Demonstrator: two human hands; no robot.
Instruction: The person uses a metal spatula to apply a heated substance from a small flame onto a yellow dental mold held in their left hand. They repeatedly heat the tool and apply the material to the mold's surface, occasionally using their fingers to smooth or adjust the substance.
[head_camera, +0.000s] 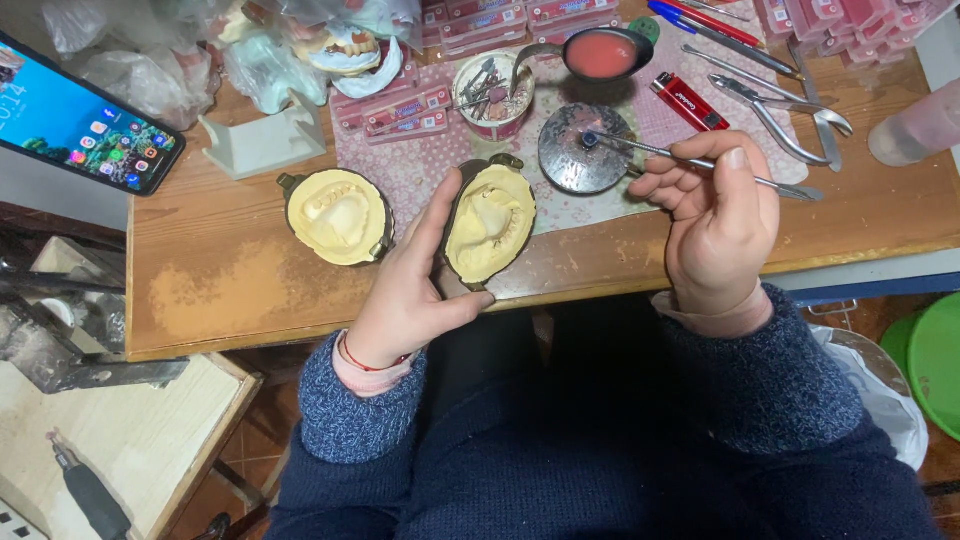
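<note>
My left hand (405, 290) grips a metal flask half filled with pale yellow plaster (488, 222), tilted on its edge at the table's front. A second plaster-filled flask half (337, 215) lies flat just left of it. My right hand (715, 215) pinches a thin metal instrument (690, 160), and the tool's tip rests on a round dark metal lid (583, 150) on the patterned cloth. Both sleeves are dark blue knit.
A wooden table (220, 270) carries a smartphone (85, 120), a white plaster block (265, 140), a small tub of tools (492, 95), a ladle of pink wax (600, 52), a red lighter (688, 102), pliers (780, 110) and pink boxes. A green bowl (935, 360) sits low right.
</note>
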